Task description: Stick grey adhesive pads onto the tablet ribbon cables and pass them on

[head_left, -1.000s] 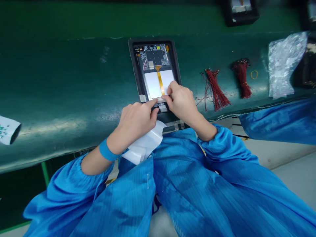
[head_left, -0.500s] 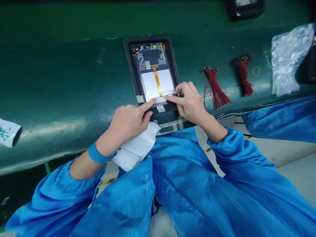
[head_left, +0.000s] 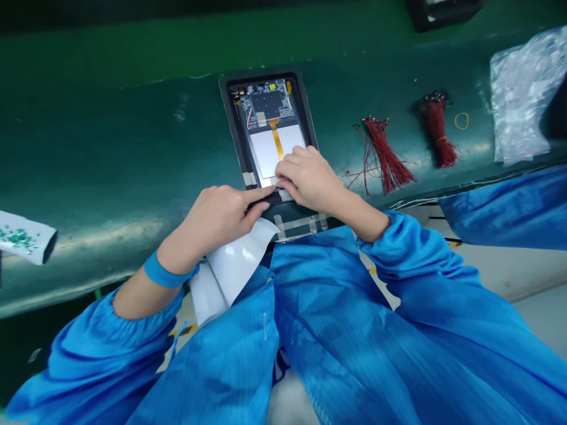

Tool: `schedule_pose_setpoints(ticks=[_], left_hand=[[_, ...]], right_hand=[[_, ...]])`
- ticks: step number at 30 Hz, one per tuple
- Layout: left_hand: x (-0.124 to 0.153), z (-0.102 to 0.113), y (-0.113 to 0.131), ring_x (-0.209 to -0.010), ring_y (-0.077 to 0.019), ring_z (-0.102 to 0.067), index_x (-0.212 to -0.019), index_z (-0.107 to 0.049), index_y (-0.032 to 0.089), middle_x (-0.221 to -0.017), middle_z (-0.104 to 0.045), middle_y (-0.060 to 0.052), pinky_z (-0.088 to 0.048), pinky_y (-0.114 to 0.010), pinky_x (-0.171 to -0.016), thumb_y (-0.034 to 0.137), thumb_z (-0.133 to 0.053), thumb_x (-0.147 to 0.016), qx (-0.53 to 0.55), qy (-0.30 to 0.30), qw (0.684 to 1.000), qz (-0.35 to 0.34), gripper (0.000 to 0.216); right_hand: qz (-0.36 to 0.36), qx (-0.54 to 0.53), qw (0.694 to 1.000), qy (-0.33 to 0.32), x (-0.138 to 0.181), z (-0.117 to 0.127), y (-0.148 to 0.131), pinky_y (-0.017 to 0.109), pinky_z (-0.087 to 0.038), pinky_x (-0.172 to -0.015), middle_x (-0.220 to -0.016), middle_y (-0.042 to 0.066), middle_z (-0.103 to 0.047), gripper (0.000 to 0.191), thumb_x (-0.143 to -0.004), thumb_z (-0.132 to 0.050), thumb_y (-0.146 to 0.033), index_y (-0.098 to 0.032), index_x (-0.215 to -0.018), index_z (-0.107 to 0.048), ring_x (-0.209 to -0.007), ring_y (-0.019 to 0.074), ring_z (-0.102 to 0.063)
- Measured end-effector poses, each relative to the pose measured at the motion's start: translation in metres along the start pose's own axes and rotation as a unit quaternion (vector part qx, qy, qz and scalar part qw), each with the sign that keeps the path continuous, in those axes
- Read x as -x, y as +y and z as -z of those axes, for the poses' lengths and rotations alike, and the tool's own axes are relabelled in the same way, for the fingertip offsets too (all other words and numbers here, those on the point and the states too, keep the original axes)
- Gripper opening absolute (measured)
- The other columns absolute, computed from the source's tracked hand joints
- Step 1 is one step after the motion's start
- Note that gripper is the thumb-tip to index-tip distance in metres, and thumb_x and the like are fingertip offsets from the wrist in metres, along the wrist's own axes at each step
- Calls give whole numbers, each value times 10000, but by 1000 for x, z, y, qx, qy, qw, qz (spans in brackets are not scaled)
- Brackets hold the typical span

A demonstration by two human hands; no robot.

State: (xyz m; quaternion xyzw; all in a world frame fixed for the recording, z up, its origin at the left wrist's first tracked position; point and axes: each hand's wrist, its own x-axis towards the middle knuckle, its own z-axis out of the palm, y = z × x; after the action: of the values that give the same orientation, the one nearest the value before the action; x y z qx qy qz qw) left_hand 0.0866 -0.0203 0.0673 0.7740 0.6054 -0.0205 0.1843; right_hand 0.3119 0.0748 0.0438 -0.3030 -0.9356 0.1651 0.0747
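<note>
Green conveyor belt [head_left: 110, 147] runs the whole width of the bench, and sitting on it is a black tray [head_left: 230, 118] with an opened-up tablet [head_left: 270, 127] lying flat inside, back cover off. You can see the circuit board [head_left: 268, 103] at the far end, 2 white panels nearer the person, and an orange flex cable [head_left: 278, 144] running down between them.

Both hands are crowded together at the near edge of the tablet, fingertips almost meeting. The left hand [head_left: 219, 213] has its index finger stretched out and pressing on the tablet's lower rim, with the rest of the fingers curled under. A white liner sheet [head_left: 234, 260] trails out from under that palm toward the blue smock [head_left: 336, 330], but I can't tell if it's actually gripped. The right hand [head_left: 310, 177] is knuckles-up, fingers bent down onto the bottom of the white panels. Can't tell whether it's pinching something or just pressing. A blue wristband [head_left: 162, 273] sits on the left wrist.

Off to the right on the belt, well apart from the tray: 2 bundles of red wires [head_left: 383, 156], a yellow rubber band [head_left: 461, 121] and a crinkly clear plastic bag [head_left: 525, 94]. Another person's blue sleeve [head_left: 505, 206] pokes in at the right edge. Far left there's a white paper strip [head_left: 24, 236] with small green bits on it.
</note>
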Motion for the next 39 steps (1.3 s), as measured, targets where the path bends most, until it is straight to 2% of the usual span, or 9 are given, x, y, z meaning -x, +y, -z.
schedule_pose_setpoints(ticks=[5,9,12,16,21,24,30,34,39], left_hand=[[13,-2,-13,-675,-202,-686,-1440,-745,252,-789,-768,-39,-509,-298,-700,528,-547,-1023,184,97,976,66,538],[33,-2,-14,-774,-205,-713,-1434,-719,255,-807,-770,-32,-562,-296,-771,502,-584,-1022,217,204,946,129,499],[42,-7,-3,-810,-211,-708,-1431,-693,256,-823,-764,-39,-580,-318,-829,496,-578,-1041,210,275,924,161,472],[43,-13,9,-786,-193,-682,-1425,-663,230,-881,-758,-52,-575,-315,-825,504,-615,-1042,216,335,903,160,473],[57,-10,8,-751,-177,-666,-1353,-710,250,-986,-773,-72,-542,-292,-661,584,-664,-1016,342,301,877,151,477],[66,-9,7,-721,-161,-654,-1175,-796,254,-960,-778,-56,-498,-276,-603,549,-758,-970,398,300,850,169,362],[63,-12,12,-635,-139,-574,-891,-779,226,-747,-698,-19,-449,-275,-571,570,-685,-1007,355,381,827,211,375],[62,-8,10,-564,-129,-450,-729,-658,226,-609,-522,5,-355,-292,-522,596,-623,-1022,329,376,835,232,473],[65,-7,9,-544,-117,-382,-653,-560,213,-568,-434,18,-292,-296,-517,559,-618,-1020,309,372,842,241,508]], right_hand=[[19,45,999,-23,-12,5,-9,432,-396,-970,-1051,125,-734,260,-1076,-472,-147,-188,-1083,-729,-1122,298,-556],[-37,31,999,-13,4,21,1,455,-405,-970,-991,137,-715,233,-1068,-496,-179,-178,-1011,-722,-1087,311,-562],[-44,-90,995,23,10,26,-10,427,-436,-967,-1020,110,-720,171,-1066,-567,-280,-194,-1005,-702,-1060,285,-589],[32,-297,953,49,4,10,-48,363,-483,-965,-1161,82,-752,226,-1062,-626,-395,-194,-1156,-667,-1054,231,-652],[4,-348,934,81,-8,-7,-68,320,-496,-872,-1048,55,-758,153,-1071,-568,-333,-205,-1050,-649,-969,204,-680],[29,-299,945,129,-9,-7,-69,351,-504,-944,-1126,87,-763,195,-1090,-529,-309,-196,-1111,-687,-1064,224,-680],[19,-77,979,188,-7,-16,-84,454,-445,-967,-1341,106,-759,297,-1129,-469,-270,-270,-1212,-755,-1164,269,-666],[43,-56,980,186,-6,-28,-88,458,-465,-932,-1397,105,-762,311,-1134,-460,-279,-290,-1231,-755,-1162,266,-695],[39,-46,983,175,-3,-30,-94,424,-498,-871,-1444,126,-744,337,-1139,-444,-314,-268,-1251,-759,-1135,263,-726]])
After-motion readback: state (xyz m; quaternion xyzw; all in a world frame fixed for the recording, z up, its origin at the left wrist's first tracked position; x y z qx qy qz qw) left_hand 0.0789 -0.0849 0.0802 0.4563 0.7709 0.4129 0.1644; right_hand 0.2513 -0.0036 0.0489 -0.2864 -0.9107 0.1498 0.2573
